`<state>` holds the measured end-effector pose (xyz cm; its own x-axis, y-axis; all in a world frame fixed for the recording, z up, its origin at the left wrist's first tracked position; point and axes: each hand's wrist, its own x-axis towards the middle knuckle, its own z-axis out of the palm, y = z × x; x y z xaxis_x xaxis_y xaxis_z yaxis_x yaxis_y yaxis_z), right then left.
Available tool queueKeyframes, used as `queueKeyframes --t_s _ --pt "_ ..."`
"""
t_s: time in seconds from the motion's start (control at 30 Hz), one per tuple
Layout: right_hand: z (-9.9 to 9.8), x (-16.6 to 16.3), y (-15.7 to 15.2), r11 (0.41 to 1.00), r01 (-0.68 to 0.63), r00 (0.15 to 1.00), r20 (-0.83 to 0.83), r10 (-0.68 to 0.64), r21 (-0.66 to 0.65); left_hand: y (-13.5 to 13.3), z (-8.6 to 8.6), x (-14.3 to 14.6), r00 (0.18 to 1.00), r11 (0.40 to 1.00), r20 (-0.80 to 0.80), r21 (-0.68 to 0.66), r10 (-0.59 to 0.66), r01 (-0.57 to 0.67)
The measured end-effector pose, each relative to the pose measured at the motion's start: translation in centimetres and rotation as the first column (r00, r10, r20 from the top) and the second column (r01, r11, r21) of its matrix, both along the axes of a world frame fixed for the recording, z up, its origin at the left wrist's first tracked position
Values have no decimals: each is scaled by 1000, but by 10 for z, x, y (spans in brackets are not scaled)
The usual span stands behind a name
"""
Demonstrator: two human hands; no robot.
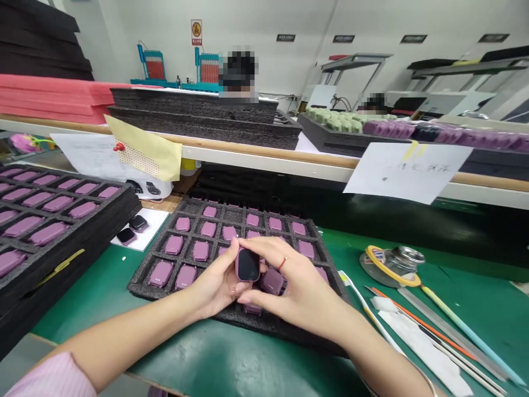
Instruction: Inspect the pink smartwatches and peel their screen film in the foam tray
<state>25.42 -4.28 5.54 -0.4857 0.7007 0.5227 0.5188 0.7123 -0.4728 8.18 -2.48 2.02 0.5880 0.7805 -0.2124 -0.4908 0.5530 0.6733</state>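
A watch case with a black screen and purple frame (248, 265) is held up over the foam tray, screen facing me. My left hand (212, 286) grips it from the left, thumb along its side edge and fingers beneath. My right hand (295, 275) curves over from the right, its fingers at the watch's top and right edge and its thumb low beside it. Under the arch of my right hand shows another purple watch case (273, 282); whether it is held or lies in the tray I cannot tell. The black foam tray (142, 285) holds several purple cases in its compartments.
At left stands a stacked foam tray (115, 212) of purple cases. Two dark-screened watches (126, 236) lie on white paper. On the right are a glass bottle (392, 264), a toothbrush (367, 309), tools and white tissue (421, 342). A shelf (264, 160) spans behind; people sit beyond.
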Motion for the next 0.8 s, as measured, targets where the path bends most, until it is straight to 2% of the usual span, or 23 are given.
queueKeyframes --t_s 0.1,0.2,0.37,0.6,0.67,0.73,0.8 --pt "-17 -8 -2 999 14 999 -51 -13 30 -1 -7 -2 1000 1000 6 -22 23 -23" --pt "-28 -10 -2 997 -1 987 -162 -11 -74 -2 -13 -6 1000 999 8 -46 3 -3" --pt "-18 -12 -1 970 -51 970 -244 -10 -239 -3 -19 -9 999 998 36 -55 -41 43" --pt "-17 -9 2 934 -67 934 -351 -65 -350 -3 -15 -6 998 998 49 -38 -41 43" --pt "-18 -5 3 948 14 867 -468 -170 -319 -3 -16 -7 998 998 34 -43 -54 56" --pt "-18 -1 4 954 111 734 -624 -267 -277 -3 -17 -9 997 996 14 -38 -82 82" --pt "-16 2 4 953 171 621 -724 -301 -250 -3 -20 -10 994 993 27 -33 -110 111"
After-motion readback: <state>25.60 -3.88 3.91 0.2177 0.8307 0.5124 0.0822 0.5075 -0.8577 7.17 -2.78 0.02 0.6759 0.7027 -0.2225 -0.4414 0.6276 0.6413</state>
